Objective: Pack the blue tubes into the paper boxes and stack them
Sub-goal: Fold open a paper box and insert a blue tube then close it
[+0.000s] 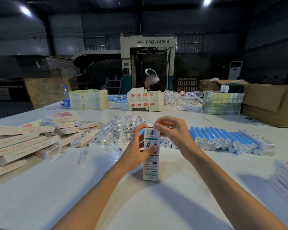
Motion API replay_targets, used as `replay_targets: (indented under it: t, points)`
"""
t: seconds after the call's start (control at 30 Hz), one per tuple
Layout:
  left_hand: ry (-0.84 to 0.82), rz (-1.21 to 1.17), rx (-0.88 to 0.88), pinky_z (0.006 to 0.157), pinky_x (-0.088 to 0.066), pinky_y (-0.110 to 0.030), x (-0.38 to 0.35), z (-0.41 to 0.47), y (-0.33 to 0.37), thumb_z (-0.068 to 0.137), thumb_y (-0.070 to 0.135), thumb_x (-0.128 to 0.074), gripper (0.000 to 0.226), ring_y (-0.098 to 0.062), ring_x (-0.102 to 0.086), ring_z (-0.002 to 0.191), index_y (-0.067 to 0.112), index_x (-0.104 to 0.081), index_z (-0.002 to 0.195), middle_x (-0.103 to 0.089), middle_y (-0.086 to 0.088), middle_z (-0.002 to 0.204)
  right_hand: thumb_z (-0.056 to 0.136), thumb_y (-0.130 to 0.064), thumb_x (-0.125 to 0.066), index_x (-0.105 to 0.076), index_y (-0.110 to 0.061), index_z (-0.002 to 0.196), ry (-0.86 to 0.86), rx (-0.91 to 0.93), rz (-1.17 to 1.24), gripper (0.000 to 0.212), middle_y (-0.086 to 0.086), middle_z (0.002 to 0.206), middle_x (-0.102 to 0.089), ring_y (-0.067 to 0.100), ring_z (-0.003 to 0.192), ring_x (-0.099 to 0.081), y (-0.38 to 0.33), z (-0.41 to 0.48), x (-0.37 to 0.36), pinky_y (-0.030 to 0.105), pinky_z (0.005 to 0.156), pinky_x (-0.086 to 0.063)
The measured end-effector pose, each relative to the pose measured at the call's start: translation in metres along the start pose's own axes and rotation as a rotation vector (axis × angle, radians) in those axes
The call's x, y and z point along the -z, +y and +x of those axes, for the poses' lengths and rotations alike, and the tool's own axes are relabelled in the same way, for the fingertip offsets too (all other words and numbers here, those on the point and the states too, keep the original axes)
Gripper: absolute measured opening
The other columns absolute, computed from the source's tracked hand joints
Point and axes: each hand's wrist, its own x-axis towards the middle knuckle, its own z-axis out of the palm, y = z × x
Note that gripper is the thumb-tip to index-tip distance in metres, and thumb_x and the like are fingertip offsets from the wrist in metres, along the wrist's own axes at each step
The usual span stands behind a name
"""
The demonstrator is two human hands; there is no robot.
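A: Fingers (140,130) of left hand (136,146): curled round upper part of paper box (150,165), thumb pressed flat on printed face. Other side?

B: Right hand (171,130): fingertips (161,122) pinching white top flap (150,125), bent over box mouth. Box upright, foot on white table (140,205), straight below both sets of fingers.

A: Surroundings, largest first?

B: Machine marked FMZ-1450A (147,47), far beyond fingers. Brown carton (269,103), far right of them. Loose pile of closed boxes (23,143), well left of left fingers, lying crosswise. Blue tubes (223,138) in rows, right of right fingers, white caps toward camera, nearest ones just behind held box. Heap of clear-wrapped small parts (116,135), just behind and left of left fingers. Stacks of flat box blanks (88,99), far side, left. Bottle with blue label (66,98), beside those stacks.

A: Tube inside held box?

B: Cannot tell; mouth hidden by flap and fingertips.
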Motion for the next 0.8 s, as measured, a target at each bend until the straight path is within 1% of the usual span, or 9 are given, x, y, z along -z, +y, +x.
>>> replay_targets:
  t: [0.07, 0.13, 0.23, 0.33, 0.4, 0.5, 0.57, 0.63, 0.8]
  points:
    - [0.012, -0.008, 0.007, 0.092, -0.058, -0.031, 0.000, 0.000, 0.000, 0.081, 0.065, -0.083, 0.084, -0.008, -0.072, 0.116, 0.051, -0.025, 0.140, -0.071, 0.023, 0.125, 0.095, -0.010, -0.075, -0.074, -0.002, 0.094, -0.035, -0.024, 0.005, 0.009, 0.013, 0.096, -0.078, 0.038, 0.099, -0.072, -0.001, 0.002, 0.003, 0.054, 0.086, -0.062]
    - [0.018, -0.011, 0.007, 0.093, -0.058, -0.033, -0.001, -0.001, 0.000, 0.081, 0.066, -0.083, 0.085, -0.008, -0.072, 0.116, 0.049, -0.023, 0.138, -0.072, 0.023, 0.126, 0.094, -0.011, -0.076, -0.075, -0.002, 0.094, -0.072, -0.042, -0.003, 0.010, 0.010, 0.098, -0.079, 0.035, 0.099, -0.074, -0.003, 0.004, 0.007, 0.046, 0.083, -0.065]
    - [0.017, -0.006, -0.008, 0.099, -0.059, -0.039, -0.001, -0.002, 0.002, 0.083, 0.062, -0.084, 0.090, -0.010, -0.069, 0.123, 0.050, -0.021, 0.146, -0.070, 0.020, 0.130, 0.094, -0.012, -0.076, -0.077, -0.002, 0.095, -0.125, -0.043, -0.030, 0.010, 0.008, 0.099, -0.080, 0.027, 0.097, -0.076, -0.007, 0.006, 0.012, 0.035, 0.080, -0.064]
    - [0.007, 0.003, -0.022, 0.098, -0.059, -0.037, 0.001, -0.003, 0.004, 0.085, 0.060, -0.084, 0.091, -0.011, -0.066, 0.127, 0.050, -0.024, 0.153, -0.067, 0.017, 0.133, 0.096, -0.014, -0.074, -0.078, -0.004, 0.098, -0.141, -0.035, -0.045, 0.011, 0.006, 0.102, -0.080, 0.024, 0.098, -0.077, -0.006, 0.003, 0.013, 0.039, 0.086, -0.064]
    - [0.008, -0.001, -0.031, 0.097, -0.058, -0.036, 0.001, -0.003, 0.003, 0.086, 0.058, -0.083, 0.088, -0.011, -0.067, 0.127, 0.049, -0.027, 0.153, -0.068, 0.016, 0.132, 0.099, -0.020, -0.071, -0.079, -0.010, 0.109, -0.160, -0.041, -0.025, 0.016, 0.004, 0.107, -0.080, 0.023, 0.104, -0.075, -0.002, -0.004, 0.014, 0.039, 0.093, -0.062]
    - [0.024, -0.005, -0.039, 0.101, -0.058, -0.046, 0.000, -0.002, 0.002, 0.087, 0.057, -0.083, 0.086, -0.016, -0.067, 0.124, 0.046, -0.029, 0.153, -0.071, 0.011, 0.128, 0.099, -0.024, -0.072, -0.075, -0.021, 0.123, -0.154, -0.020, -0.026, 0.025, -0.003, 0.117, -0.078, 0.017, 0.112, -0.073, 0.007, -0.017, 0.014, 0.035, 0.094, -0.060]
    - [0.028, 0.007, -0.045, 0.101, -0.058, -0.049, -0.001, -0.001, 0.000, 0.088, 0.054, -0.082, 0.084, -0.017, -0.069, 0.122, 0.045, -0.029, 0.153, -0.072, 0.009, 0.126, 0.097, -0.020, -0.074, -0.074, -0.024, 0.125, -0.122, 0.014, -0.056, 0.028, -0.007, 0.117, -0.078, 0.013, 0.110, -0.073, 0.011, -0.022, 0.010, 0.028, 0.085, -0.060]
    - [0.031, 0.018, -0.051, 0.102, -0.058, -0.048, 0.000, -0.001, -0.002, 0.090, 0.050, -0.082, 0.082, -0.018, -0.070, 0.120, 0.043, -0.031, 0.153, -0.073, 0.008, 0.125, 0.096, -0.012, -0.075, -0.075, -0.023, 0.122, -0.097, 0.035, -0.049, 0.029, -0.008, 0.113, -0.078, 0.011, 0.107, -0.073, 0.012, -0.023, 0.005, 0.022, 0.080, -0.058]
    - [0.037, 0.010, -0.085, 0.099, -0.059, -0.047, 0.002, 0.000, -0.004, 0.091, 0.046, -0.083, 0.078, -0.021, -0.071, 0.117, 0.036, -0.032, 0.150, -0.075, 0.003, 0.119, 0.095, -0.005, -0.072, -0.077, -0.020, 0.115, -0.077, 0.077, -0.059, 0.026, -0.007, 0.111, -0.079, 0.012, 0.107, -0.074, 0.012, -0.023, -0.001, 0.023, 0.080, -0.059]
